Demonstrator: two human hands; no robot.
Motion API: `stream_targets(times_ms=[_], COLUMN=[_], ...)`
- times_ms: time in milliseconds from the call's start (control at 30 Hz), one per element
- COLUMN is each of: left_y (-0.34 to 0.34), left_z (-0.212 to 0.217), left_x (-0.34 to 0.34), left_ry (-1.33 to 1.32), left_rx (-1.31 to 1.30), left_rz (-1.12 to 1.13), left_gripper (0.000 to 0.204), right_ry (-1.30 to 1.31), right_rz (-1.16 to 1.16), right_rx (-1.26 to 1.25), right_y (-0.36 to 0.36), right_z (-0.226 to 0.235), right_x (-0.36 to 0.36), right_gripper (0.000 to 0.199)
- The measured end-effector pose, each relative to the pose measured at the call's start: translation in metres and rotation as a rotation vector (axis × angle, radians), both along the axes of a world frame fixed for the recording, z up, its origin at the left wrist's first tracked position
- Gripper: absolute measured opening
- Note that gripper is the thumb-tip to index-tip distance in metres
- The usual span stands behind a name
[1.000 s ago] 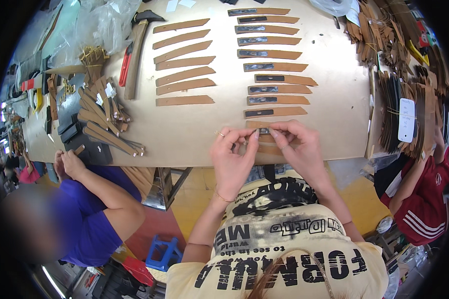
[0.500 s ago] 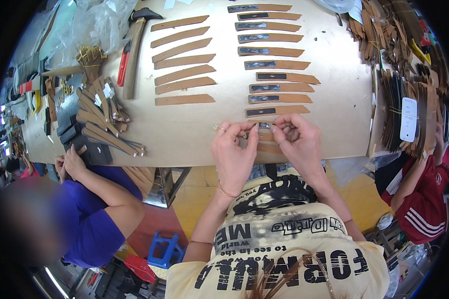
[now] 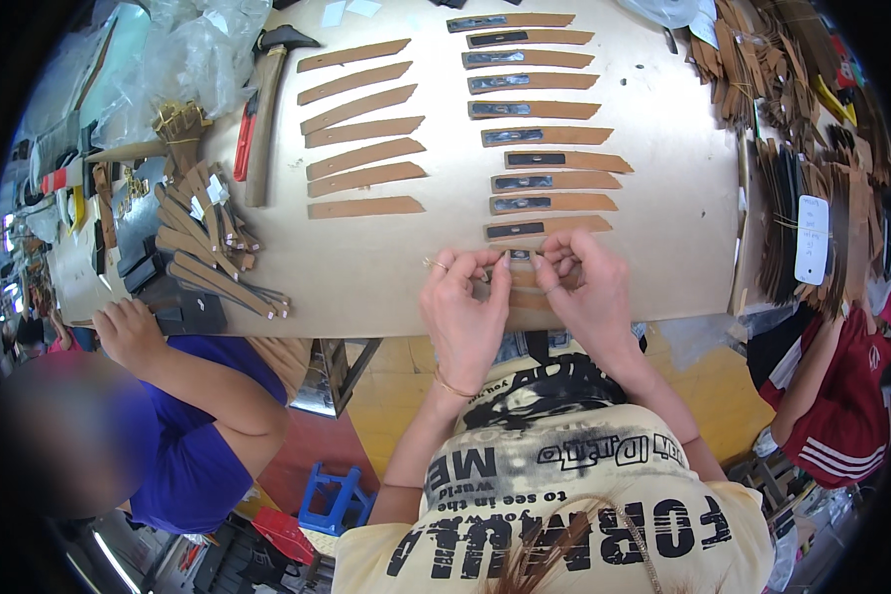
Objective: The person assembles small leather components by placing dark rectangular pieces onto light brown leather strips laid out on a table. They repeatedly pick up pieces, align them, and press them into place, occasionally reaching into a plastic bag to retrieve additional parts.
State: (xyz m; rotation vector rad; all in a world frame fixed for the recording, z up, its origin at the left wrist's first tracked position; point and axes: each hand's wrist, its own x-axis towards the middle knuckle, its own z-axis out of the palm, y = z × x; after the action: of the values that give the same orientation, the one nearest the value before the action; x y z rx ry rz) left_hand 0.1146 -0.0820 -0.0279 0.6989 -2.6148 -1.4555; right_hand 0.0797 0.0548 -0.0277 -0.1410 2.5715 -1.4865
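Near the table's front edge, my left hand [image 3: 462,305] and my right hand [image 3: 594,297] pinch the two ends of a small dark slotted piece [image 3: 521,255]. It lies over the end of a brown leather strip, most of which my fingers hide. More brown strips [image 3: 531,298] show between my hands. Just beyond them runs a column of brown strips [image 3: 579,83], each with a dark slotted patch on its left end. Farther left lies a second column of brown strips [image 3: 366,132] without dark patches.
A hammer [image 3: 267,119] and a red-handled tool [image 3: 245,144] lie at the left, near bundled straps [image 3: 203,223] and clear plastic bags [image 3: 168,69]. Stacked strips [image 3: 782,208] stand at the right edge. Co-workers sit on both sides; a co-worker's hand [image 3: 129,335] is at the left.
The strips beyond my hands sit slightly lower in the picture. My right fingertips have shifted a little left along the dark piece. The left co-worker's hand has moved slightly left.
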Motion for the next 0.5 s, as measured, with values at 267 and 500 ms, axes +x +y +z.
stream_targets(times_ms=[267, 500], left_y=[0.001, 0.003], left_z=[0.002, -0.005], left_x=[0.000, 0.008], left_ry=[-0.018, 0.086], left_rx=[-0.019, -0.136], left_rz=[0.025, -0.041], left_gripper=[0.011, 0.017], right_ry=[0.259, 0.541], right_rz=[0.158, 0.279], right_rx=[0.311, 0.708], right_y=[0.003, 0.008], right_z=[-0.009, -0.008], right_x=[0.015, 0.023], right_gripper=[0.033, 0.044])
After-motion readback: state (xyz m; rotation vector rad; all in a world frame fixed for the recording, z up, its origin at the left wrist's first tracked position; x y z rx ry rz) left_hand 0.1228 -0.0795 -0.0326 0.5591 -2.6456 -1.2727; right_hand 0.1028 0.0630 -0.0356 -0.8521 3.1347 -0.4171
